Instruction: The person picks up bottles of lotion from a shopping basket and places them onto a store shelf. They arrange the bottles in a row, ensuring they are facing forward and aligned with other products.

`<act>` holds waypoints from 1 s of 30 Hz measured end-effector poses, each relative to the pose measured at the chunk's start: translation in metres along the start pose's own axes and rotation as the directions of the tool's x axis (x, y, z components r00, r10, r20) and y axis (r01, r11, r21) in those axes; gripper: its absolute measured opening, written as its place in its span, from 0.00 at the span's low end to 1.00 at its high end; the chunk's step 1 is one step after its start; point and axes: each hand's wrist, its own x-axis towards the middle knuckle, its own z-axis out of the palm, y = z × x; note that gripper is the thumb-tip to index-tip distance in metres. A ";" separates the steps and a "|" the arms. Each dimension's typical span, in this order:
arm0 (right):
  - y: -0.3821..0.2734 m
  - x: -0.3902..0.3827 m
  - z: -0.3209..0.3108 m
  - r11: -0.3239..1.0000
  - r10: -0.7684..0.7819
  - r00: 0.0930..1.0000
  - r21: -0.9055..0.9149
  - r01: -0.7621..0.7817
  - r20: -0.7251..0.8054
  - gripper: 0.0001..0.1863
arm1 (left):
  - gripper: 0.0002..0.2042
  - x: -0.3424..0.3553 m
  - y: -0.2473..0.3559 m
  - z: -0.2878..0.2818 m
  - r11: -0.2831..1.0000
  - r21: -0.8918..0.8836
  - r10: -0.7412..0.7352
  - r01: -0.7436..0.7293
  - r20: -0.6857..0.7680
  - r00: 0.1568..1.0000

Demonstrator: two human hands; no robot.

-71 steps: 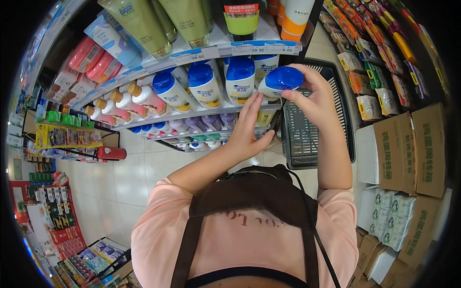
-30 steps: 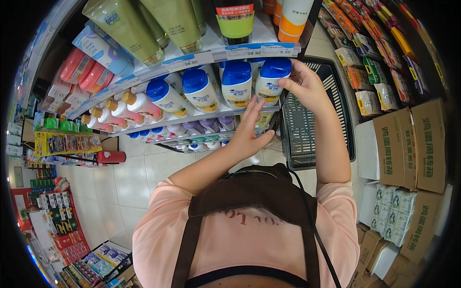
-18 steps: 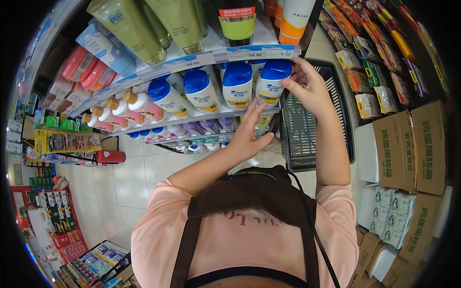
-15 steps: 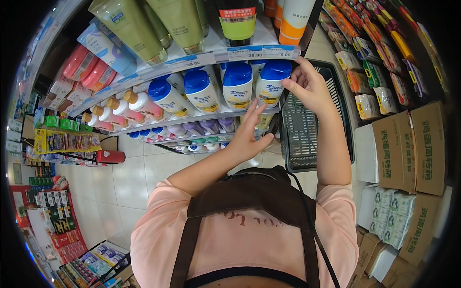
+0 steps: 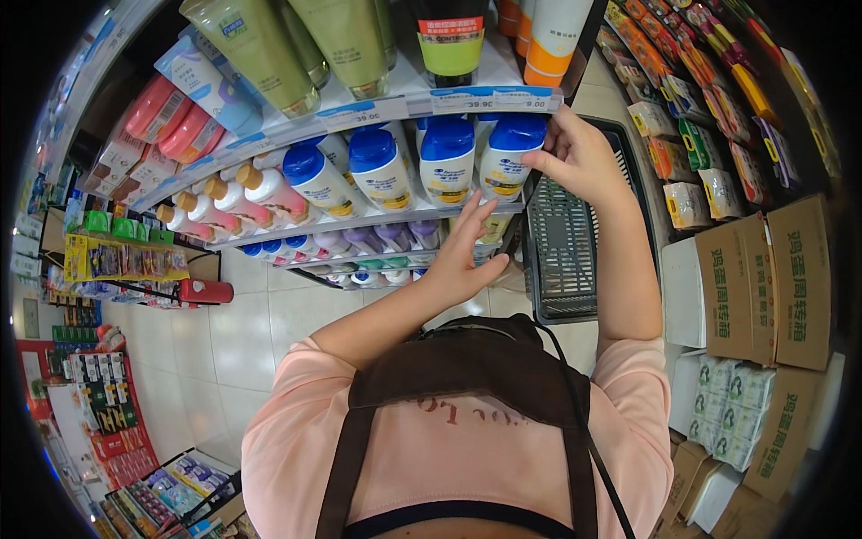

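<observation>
Four-across rows are not fully countable, but several white shampoo bottles with blue caps stand upright in a front row on the shelf [image 5: 368,218]. At the row's right end, my right hand [image 5: 579,160] is closed around the side of the last shampoo bottle [image 5: 503,166]. Its thumb lies on the bottle's front edge, and its other fingers curl at the side, partly hidden. My left hand [image 5: 467,259] is open, fingers apart, just below the shelf's front edge. Its fingertips are near the neighbouring shampoo bottle [image 5: 446,171]; whether they touch the edge I cannot tell.
Green tubes [image 5: 346,54] line the shelf above, behind a price strip [image 5: 395,110]. Pink-and-white bottles [image 5: 274,193] stand left of the shampoo. A dark plastic basket [image 5: 561,260] sits beneath my right forearm. Cardboard boxes [image 5: 736,287] and hanging snack packets [image 5: 700,135] are at the right.
The whole view has shifted slightly. My right thumb reaches a little farther over the end bottle's front; my left hand keeps nearly the same place and pose.
</observation>
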 end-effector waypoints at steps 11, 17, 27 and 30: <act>0.010 0.007 0.013 0.935 -0.279 0.898 -0.311 0.172 -0.341 0.08 | 0.36 -0.002 -0.003 0.000 1.000 -0.024 0.004 -0.004 0.016 1.000; 0.019 0.009 0.026 0.996 -0.074 0.921 -0.079 0.047 -0.382 0.09 | 0.35 -0.004 -0.004 -0.001 0.999 -0.038 -0.001 0.001 0.000 1.000; 0.012 0.014 0.019 0.999 0.007 0.983 -0.030 -0.013 -0.184 0.08 | 0.35 -0.008 -0.012 -0.002 0.997 -0.067 -0.024 0.023 -0.013 1.000; 0.015 0.014 0.020 0.993 -0.058 0.963 -0.117 0.028 -0.263 0.08 | 0.35 -0.009 -0.011 -0.001 0.997 -0.068 -0.025 0.025 -0.008 1.000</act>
